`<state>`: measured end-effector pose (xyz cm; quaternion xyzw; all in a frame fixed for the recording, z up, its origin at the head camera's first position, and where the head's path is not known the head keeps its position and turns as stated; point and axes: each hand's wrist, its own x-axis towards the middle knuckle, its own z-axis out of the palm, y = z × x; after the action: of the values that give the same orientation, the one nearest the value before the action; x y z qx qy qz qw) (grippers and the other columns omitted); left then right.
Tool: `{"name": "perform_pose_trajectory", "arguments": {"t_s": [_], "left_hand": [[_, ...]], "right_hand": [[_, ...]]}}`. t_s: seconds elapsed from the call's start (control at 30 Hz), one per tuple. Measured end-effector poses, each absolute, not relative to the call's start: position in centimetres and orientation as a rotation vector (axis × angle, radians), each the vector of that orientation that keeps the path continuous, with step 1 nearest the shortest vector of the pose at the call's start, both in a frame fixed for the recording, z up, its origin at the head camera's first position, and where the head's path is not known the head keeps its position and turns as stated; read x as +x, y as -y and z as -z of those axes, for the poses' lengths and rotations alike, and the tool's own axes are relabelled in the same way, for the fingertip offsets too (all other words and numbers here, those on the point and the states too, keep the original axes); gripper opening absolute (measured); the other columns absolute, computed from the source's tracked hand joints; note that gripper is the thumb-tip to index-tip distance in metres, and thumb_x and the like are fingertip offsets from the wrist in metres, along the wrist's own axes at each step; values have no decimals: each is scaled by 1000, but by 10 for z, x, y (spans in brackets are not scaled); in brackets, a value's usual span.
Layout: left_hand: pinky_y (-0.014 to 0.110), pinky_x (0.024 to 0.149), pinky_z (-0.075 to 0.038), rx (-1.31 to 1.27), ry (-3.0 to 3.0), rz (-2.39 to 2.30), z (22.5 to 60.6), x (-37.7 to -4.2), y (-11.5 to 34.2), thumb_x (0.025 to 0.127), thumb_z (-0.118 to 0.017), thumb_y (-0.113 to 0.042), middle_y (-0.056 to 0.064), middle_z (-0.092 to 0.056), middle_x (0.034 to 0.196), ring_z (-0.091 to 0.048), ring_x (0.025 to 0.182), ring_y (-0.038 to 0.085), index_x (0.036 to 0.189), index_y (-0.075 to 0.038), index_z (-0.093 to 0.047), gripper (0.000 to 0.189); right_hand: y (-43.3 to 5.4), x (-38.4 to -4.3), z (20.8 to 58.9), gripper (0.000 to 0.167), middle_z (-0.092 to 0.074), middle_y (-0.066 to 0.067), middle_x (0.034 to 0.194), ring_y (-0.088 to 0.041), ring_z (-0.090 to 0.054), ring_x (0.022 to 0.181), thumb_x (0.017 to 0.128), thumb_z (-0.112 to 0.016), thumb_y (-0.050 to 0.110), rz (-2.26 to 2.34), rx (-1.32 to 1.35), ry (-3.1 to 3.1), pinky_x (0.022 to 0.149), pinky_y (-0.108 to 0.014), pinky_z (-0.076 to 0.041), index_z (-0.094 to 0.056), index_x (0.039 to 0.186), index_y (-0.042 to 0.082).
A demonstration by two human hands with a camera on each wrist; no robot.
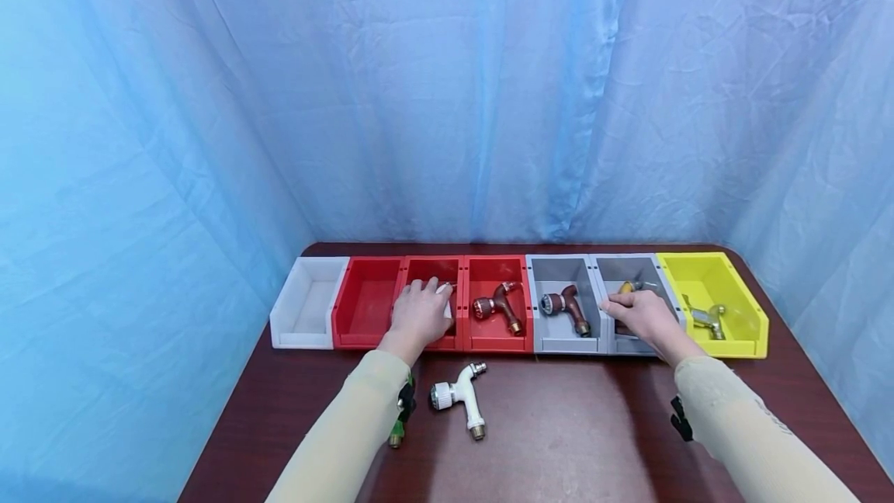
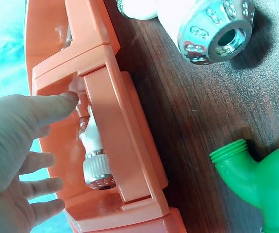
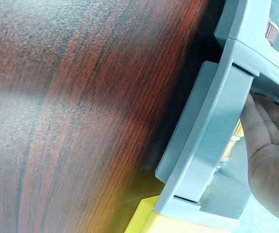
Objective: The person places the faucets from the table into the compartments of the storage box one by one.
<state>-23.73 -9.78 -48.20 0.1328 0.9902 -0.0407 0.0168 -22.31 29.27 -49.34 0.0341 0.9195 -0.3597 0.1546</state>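
Observation:
My left hand [image 1: 421,315] is over the third bin from the left, a red bin [image 2: 124,145]. Inside that bin lies a white tap [image 2: 93,141] with a ribbed knob, and the fingers stand apart beside it, the thumb near its far end. My right hand [image 1: 646,320] reaches into the right-hand grey bin [image 3: 212,133], thumb and fingers close together. Next to it in that bin is a yellow tap [image 3: 229,148], partly hidden by the bin front and hand. No grip on it shows.
A white tap [image 1: 464,394] and a partly hidden green tap [image 2: 260,179] lie on the dark wooden table [image 1: 559,441]. Brown taps sit in a red bin [image 1: 497,344] and a grey bin [image 1: 566,345]. The yellow bin [image 1: 733,349] holds a metallic tap [image 1: 708,318]. A white bin [image 1: 302,338] stands far left.

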Motion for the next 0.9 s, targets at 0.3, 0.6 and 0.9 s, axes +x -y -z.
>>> {"name": "perform_pose_trajectory", "arguments": {"t_s": [0.3,0.6,0.9], "left_hand": [[51,112,-44,401,-3058,118,473,-229,100,89,-77,-45,8,-59,142,-51,129,32,147,-23,-57,66],[56,114,-41,447,-3075,80,466,-216,101,87,-77,-49,9,-56,147,-49,135,34,148,-23,-55,71],[55,113,-42,495,-3086,76,461,-205,102,88,-74,-53,10,-54,148,-48,136,36,151,-23,-52,73]], "right_hand": [[-292,-223,494,66,-52,-31,145,-44,-53,128,104,-55,48,1043,92,-2646,98,-56,-52,-51,146,-3],[-293,-223,494,66,-51,-30,146,-42,-54,127,105,-54,48,1044,101,-2633,97,-54,-52,-51,147,-3],[-293,-224,495,67,-50,-30,147,-45,-52,130,104,-54,49,1052,94,-2634,98,-55,-52,-50,147,-3]]}}
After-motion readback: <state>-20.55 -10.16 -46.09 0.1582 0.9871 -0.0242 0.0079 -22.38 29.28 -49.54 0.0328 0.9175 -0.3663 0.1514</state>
